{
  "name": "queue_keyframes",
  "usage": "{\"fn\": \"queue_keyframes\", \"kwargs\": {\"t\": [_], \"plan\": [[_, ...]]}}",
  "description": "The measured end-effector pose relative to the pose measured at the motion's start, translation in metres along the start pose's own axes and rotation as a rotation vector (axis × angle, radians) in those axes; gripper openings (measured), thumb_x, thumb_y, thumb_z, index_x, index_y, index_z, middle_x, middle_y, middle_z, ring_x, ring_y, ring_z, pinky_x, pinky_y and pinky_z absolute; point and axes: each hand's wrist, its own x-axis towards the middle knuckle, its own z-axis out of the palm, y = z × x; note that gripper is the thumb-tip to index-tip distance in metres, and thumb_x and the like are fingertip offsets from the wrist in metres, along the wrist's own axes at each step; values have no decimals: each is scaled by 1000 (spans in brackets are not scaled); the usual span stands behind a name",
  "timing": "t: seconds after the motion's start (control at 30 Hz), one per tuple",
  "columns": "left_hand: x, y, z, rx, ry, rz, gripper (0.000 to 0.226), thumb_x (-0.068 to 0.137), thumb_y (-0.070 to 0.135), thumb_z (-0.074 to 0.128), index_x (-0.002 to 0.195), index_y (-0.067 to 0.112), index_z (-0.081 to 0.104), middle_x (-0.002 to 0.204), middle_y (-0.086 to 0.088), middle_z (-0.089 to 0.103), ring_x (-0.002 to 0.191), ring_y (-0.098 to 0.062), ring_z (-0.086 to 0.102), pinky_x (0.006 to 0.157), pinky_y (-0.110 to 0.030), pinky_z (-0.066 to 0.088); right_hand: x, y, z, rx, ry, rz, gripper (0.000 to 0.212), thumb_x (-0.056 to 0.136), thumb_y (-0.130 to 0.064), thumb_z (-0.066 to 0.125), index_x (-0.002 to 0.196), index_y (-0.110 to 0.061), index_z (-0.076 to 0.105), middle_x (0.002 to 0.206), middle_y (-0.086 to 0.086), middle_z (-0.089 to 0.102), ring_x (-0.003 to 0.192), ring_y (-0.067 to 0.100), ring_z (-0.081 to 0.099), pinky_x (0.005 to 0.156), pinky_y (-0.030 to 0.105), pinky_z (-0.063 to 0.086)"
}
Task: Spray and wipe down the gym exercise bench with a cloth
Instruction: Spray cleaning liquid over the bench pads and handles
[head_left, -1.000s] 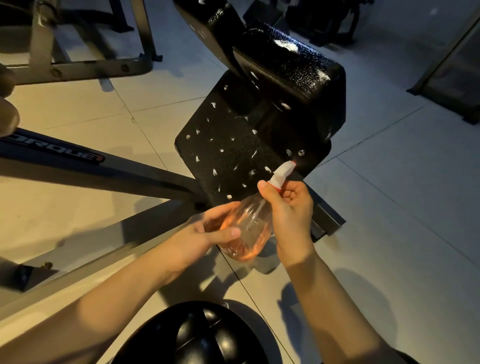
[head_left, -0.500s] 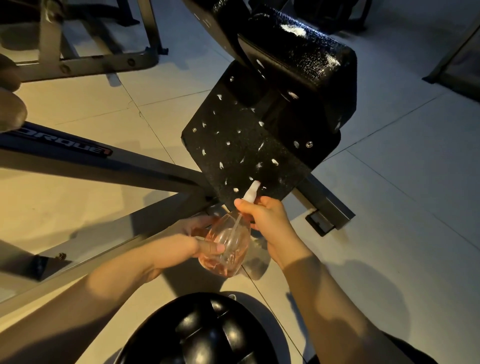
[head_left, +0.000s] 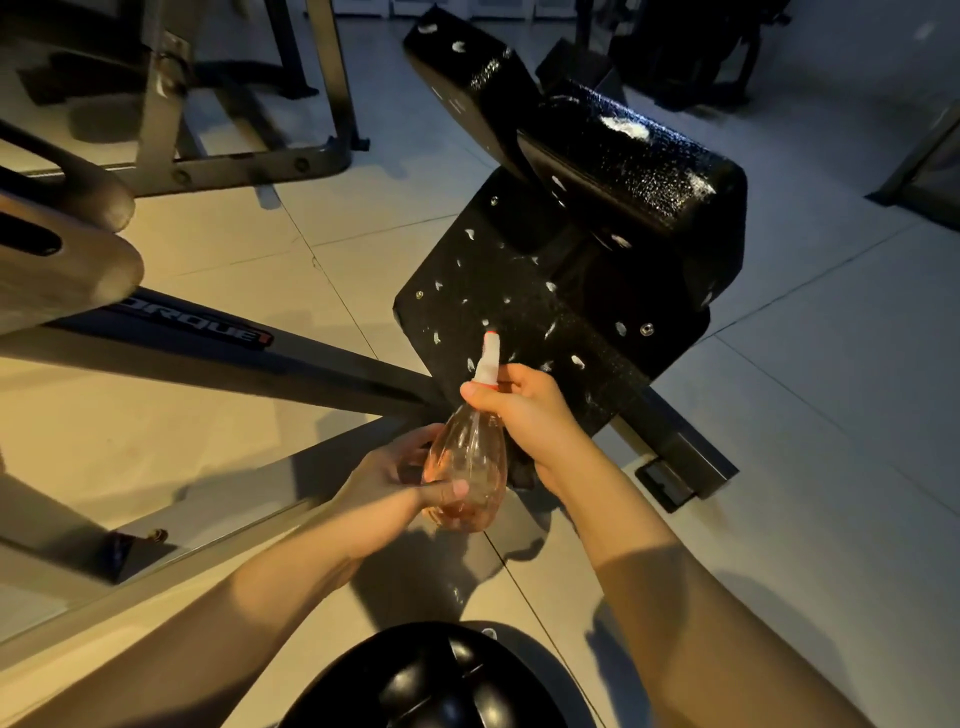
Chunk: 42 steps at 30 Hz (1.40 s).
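Open floor right, metal left
Bare tiles fill the right and lower right; the bench blocks upper centre, frame bars cross the left, a black dome sits bottom centre.

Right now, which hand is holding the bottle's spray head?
The right hand, wrapped round the neck; the left hand cups the bottle below.

Bare left grip, bare right grip, bare forearms, glossy black ribbed dome, perhaps worn.

Left hand fingers partly behind spray bottle — black dome cut off below.
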Motion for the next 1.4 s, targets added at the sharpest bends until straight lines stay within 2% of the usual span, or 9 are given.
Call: {"fn": "queue_keyframes", "kwargs": {"t": [0.13,0.3,0.4,0.47,0.6,0.8,1.0,1.23,1.4], "plan": [[8,2,-8,-80,47,34,87,63,42,86,142,38,52,126,8,65,120,-17,60,100,-38,52,21,-14,6,-9,-7,11,40,87,-30,79,122,-14,66,109,6,72,100,21,70,74,30,53],[20,-3,-17,-167,36,34,106,51,46,93,147,39,50,135,1,62,125,-25,59,108,-51,49,31,-15,12,-16,-36,-1,43,88,-30,77,127,-16,63,116,7,69,107,23,68,80,34,55],[23,0,-19,-199,-21,55,90,68,33,92,148,36,50,135,2,64,123,-21,61,104,-40,52,29,-15,10,49,61,-67,44,88,-29,79,125,-16,62,116,6,69,104,21,70,88,40,59],[27,4,-18,-187,-58,94,80,76,23,83,149,29,50,131,2,67,118,-17,65,90,-26,58,26,-13,8,85,138,-91,44,86,-31,81,123,-16,61,117,7,69,103,22,71,90,43,60],[34,9,-15,-190,-48,144,97,62,18,92,149,16,48,128,-2,68,110,-11,69,75,-19,58,21,-13,10,117,186,-139,44,87,-30,80,125,-17,61,117,4,68,106,21,69,93,45,59],[38,5,-23,-144,-33,141,99,55,27,96,144,24,51,124,7,70,119,-18,64,82,-24,60,15,-5,7,89,218,-191,42,88,-32,79,123,-17,62,119,5,66,108,20,67,93,43,59],[27,-4,-27,28,19,8,113,50,41,97,150,33,45,133,5,63,125,-19,59,111,-53,46,17,3,17,71,29,-120,43,91,-25,76,130,-17,61,118,2,68,111,19,67,99,43,56],[11,-20,-21,112,-23,-174,65,81,12,83,138,30,56,119,3,71,115,-17,64,112,-46,46,20,31,40,-9,-91,10,45,91,-30,76,130,-12,61,115,6,69,108,22,68,96,42,57],[10,-29,-32,136,-125,-226,80,63,25,87,137,34,58,117,3,75,116,-19,67,111,-49,47,12,41,39,-42,-126,85,48,91,-31,76,133,-16,58,119,4,68,107,17,67,82,30,57]]}}
